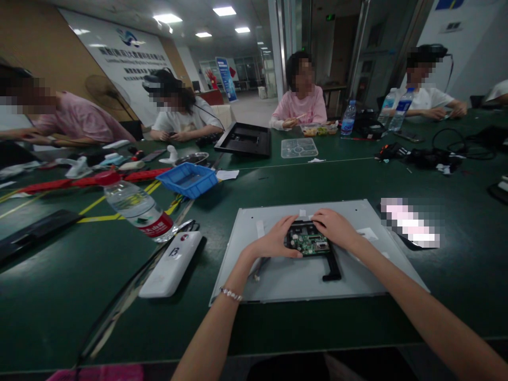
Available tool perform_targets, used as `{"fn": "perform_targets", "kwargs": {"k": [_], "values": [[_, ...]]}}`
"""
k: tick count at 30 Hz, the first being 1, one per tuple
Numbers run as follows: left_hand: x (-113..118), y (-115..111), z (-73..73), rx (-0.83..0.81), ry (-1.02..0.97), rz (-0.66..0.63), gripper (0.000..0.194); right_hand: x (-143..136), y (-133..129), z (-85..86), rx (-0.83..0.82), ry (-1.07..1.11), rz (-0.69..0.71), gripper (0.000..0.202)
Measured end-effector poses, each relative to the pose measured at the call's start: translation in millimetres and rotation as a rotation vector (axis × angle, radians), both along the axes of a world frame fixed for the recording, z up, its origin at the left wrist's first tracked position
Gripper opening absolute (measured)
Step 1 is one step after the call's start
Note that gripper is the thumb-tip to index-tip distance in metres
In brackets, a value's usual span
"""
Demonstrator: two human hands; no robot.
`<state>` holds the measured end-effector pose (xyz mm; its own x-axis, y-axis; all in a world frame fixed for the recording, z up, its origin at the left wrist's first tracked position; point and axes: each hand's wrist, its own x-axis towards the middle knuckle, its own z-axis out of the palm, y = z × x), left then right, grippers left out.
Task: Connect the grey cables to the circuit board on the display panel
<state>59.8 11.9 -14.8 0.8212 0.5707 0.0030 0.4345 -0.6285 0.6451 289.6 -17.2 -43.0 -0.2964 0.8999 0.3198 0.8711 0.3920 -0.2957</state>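
A green circuit board [311, 244] in a black frame with a hooked lower arm lies on a flat grey metal panel [293, 286]. My left hand [275, 239] grips the left side of this board assembly, thumb along its lower edge and fingers at the top left corner. Over the upper right corner curls my right hand [333, 226], its fingertips on the black frame's top edge. Thin cables [257, 270] lie on the panel below my left wrist. Small white labels are stuck to the panel around my hands.
A white power bank [172, 264] and a water bottle [138, 207] stand left of the panel, near a blue tray [188, 180]. A lit phone [410, 222] lies to the right. Across the table are a black casing [245, 139], a clear lid [299, 148] and several seated people.
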Motion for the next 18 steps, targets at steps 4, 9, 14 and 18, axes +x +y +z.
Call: {"fn": "perform_targets", "kwargs": {"k": [4, 9, 14, 18], "values": [[0, 0, -0.6, -0.004, -0.010, 0.003, 0.104, 0, -2, 0.2, -0.013, 0.013, -0.002, 0.024], [0, 0, -0.5, -0.011, -0.014, 0.002, 0.105, 2, -5, 4.0, 0.005, 0.033, -0.021, 0.030], [-1, 0, 0.4, -0.019, 0.001, -0.004, 0.105, 8, 15, 12.3, -0.009, 0.101, -0.037, 0.029], [-1, -1, 1.0, -0.020, 0.006, -0.003, 0.104, 5, 44, 18.8, -0.079, 0.119, 0.009, 0.025]]}}
